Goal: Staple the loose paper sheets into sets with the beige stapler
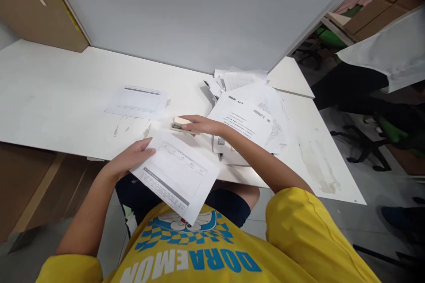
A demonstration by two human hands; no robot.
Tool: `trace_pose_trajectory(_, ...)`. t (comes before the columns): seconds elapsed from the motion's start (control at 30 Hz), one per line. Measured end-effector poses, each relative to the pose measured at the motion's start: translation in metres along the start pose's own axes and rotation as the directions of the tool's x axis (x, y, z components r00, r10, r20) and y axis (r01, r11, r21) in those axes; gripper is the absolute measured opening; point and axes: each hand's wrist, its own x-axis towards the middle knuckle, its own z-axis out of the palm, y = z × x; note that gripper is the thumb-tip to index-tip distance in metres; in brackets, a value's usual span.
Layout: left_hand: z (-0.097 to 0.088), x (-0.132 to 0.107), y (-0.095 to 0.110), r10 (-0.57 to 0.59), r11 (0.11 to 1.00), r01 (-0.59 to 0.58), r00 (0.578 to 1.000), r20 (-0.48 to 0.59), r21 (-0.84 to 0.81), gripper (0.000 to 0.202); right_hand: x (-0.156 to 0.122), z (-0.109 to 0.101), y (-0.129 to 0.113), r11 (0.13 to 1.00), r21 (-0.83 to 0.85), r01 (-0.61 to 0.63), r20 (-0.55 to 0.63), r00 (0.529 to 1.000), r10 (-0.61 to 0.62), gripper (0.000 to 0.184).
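Cream stapler lies crosswise on the worktop, just beyond the printed sheet. My right hand, the nearer one, curls over its right end. My left hand pinches the sheet's left edge.

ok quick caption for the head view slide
Left hand holds a white printed paper sheet; right hand rests on a cream stapler on the white desk

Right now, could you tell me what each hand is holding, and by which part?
The left hand pinches the printed sheet by its left corner; the right hand closes over the stapler's right end, on the table.
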Motion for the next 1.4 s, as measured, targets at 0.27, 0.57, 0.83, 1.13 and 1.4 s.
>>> trace_pose_trajectory(0.27, -0.002, 0.011, 0.081, 0.297, 0.629, -0.320, 0.941, 0.161, 0.709, 0.038, -0.070, -0.010, -0.034, 0.997, -0.077, -0.001, -0.260, 0.965, -0.019, 0.035)
trace_pose_trajectory(0.57, 0.046, 0.007, 0.123, 0.348, 0.360, -0.404, 0.894, 0.281, 0.841, 0.029, -0.111, -0.010, -0.059, 0.943, -0.332, -0.018, -0.327, 0.940, -0.097, 0.037)
trace_pose_trajectory(0.83, 0.061, -0.013, 0.137, 0.291, 0.144, -0.291, 0.926, 0.241, 0.946, 0.029, -0.122, -0.010, -0.066, 0.906, -0.404, -0.131, -0.317, 0.948, -0.005, 0.045)
trace_pose_trajectory(1.13, 0.067, -0.014, 0.132, 0.274, 0.105, -0.334, 0.915, 0.295, 0.937, 0.038, -0.124, -0.002, -0.070, 0.896, -0.425, -0.131, -0.312, 0.950, -0.009, 0.050)
trace_pose_trajectory(1.4, 0.065, -0.006, 0.127, 0.309, 0.085, -0.367, 0.894, 0.326, 0.926, 0.036, -0.124, 0.003, -0.068, 0.880, -0.463, -0.105, -0.326, 0.943, -0.059, 0.048)
